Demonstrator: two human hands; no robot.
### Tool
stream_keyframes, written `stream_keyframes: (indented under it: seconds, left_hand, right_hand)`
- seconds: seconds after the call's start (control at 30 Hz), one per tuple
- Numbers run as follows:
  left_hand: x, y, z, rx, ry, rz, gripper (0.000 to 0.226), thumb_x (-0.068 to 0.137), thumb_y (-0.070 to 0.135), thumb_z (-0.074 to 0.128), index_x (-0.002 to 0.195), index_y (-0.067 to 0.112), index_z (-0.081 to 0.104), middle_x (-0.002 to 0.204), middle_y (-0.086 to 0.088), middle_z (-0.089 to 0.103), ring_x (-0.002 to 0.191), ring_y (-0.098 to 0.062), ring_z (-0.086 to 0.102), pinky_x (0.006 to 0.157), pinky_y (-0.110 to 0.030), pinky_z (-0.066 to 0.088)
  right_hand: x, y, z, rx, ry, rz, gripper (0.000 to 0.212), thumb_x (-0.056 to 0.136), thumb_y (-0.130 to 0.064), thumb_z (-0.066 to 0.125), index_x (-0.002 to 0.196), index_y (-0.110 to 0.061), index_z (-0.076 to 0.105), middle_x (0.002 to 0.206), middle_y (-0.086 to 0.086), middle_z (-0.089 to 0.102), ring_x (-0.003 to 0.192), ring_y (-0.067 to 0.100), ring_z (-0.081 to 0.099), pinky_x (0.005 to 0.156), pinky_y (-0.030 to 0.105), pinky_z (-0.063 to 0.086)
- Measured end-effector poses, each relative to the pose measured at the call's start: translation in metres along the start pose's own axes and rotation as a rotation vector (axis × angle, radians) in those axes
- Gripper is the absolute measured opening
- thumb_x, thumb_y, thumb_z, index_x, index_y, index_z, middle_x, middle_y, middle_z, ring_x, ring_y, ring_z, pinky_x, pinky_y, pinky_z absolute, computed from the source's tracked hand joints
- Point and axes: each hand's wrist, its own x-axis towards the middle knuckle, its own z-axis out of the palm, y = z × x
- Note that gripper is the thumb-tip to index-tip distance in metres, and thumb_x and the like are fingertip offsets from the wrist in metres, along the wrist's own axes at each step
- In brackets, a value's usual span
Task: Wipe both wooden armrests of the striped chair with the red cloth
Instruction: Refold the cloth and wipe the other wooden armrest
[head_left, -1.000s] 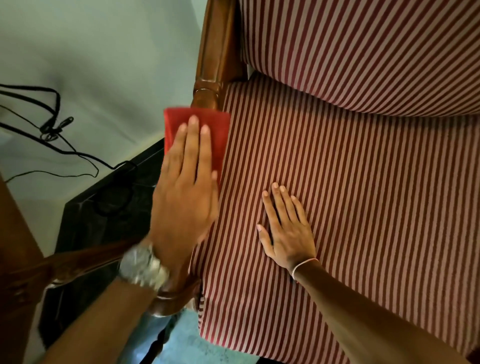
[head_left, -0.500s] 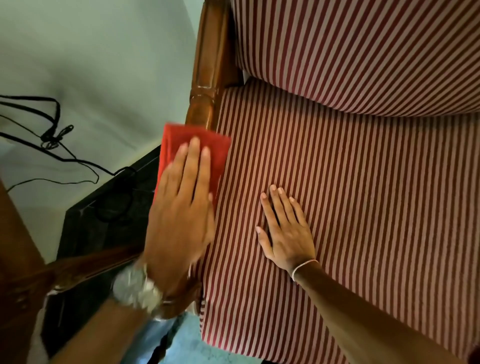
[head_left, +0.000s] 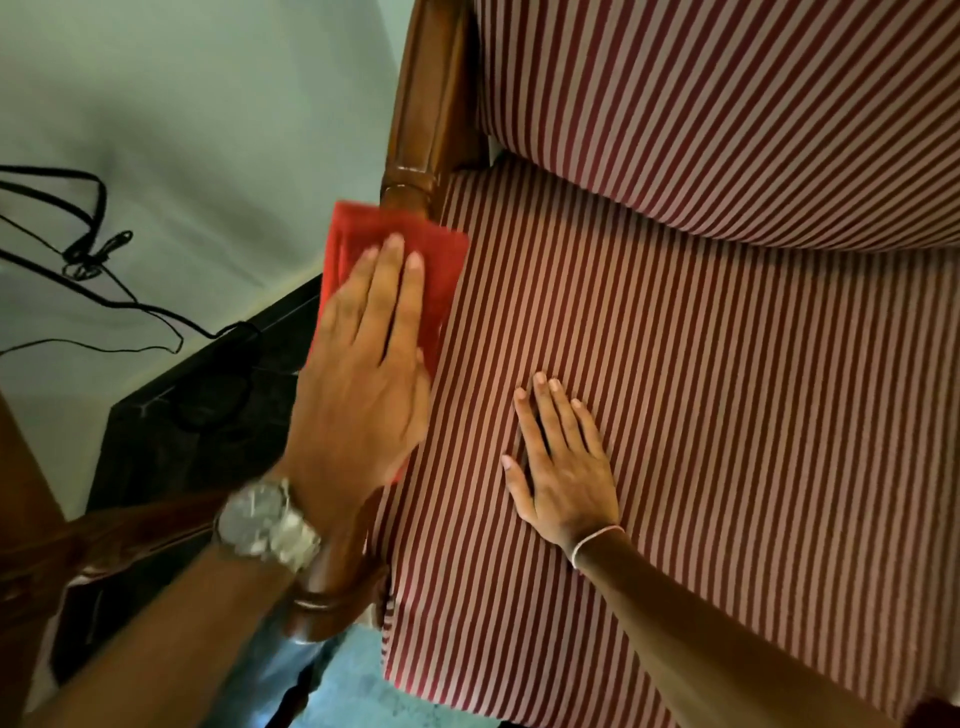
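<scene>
While the left hand (head_left: 363, 374) is lying flat with its fingers stretched out and close together, it is pressing the red cloth (head_left: 395, 265) down onto the wooden armrest (head_left: 426, 130) at the left of centre in the frame. The cloth is sitting spread under the palm, its far edge showing beyond the fingertips and touching the turned wooden post that is rising toward the top of the frame. A silver wristwatch (head_left: 265, 525) is circling that wrist, slightly blurred. The near end of the armrest is showing below the wrist as a rounded wooden knob (head_left: 322, 613).

The right hand (head_left: 561, 467) is resting palm-down and empty on the striped seat cushion (head_left: 727, 415), fingers extended and only a little apart, just beside the cloth hand but not touching it. A thin pale band (head_left: 592, 540) is sitting around that wrist. The chair's red-and-cream stripes are filling the right half of the frame, with the back cushion (head_left: 727, 114) bulging over the seat at the upper right.

In the upper left a pale green wall (head_left: 208, 104) is taking up the space, with black cables (head_left: 88, 249) hanging loosely across it. Below them a dark slab-like surface (head_left: 197, 415) is running diagonally behind the armrest; what it is I cannot tell. Another piece of brown wooden furniture (head_left: 31, 545) is occupying the lower left edge.
</scene>
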Motion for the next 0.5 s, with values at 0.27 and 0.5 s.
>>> stream_keyframes:
  seconds: [0.27, 0.5]
  left_hand:
    - [0.043, 0.004, -0.004, -0.073, 0.049, -0.055, 0.066, 0.104, 0.022, 0.033, 0.163, 0.011, 0.005, 0.173, -0.011, 0.005, 0.161, -0.026, 0.004, 0.131, -0.048, 0.014]
    - [-0.010, -0.003, 0.001, 0.034, -0.017, 0.044, 0.064, 0.104, 0.026, 0.034, 0.162, 0.007, 0.012, 0.171, -0.015, 0.011, 0.160, -0.031, 0.008, 0.130, -0.050, 0.016]
  right_hand:
    - [0.000, 0.003, 0.004, 0.023, 0.039, -0.018, 0.069, 0.105, -0.052, 0.030, 0.161, -0.013, 0.026, 0.171, 0.014, 0.020, 0.160, 0.027, 0.016, 0.132, 0.045, 0.012]
    - [0.000, 0.002, 0.008, 0.018, 0.026, -0.004, 0.070, 0.104, -0.053, 0.026, 0.162, -0.014, 0.023, 0.172, 0.011, 0.014, 0.161, 0.025, 0.013, 0.132, 0.043, 0.007]
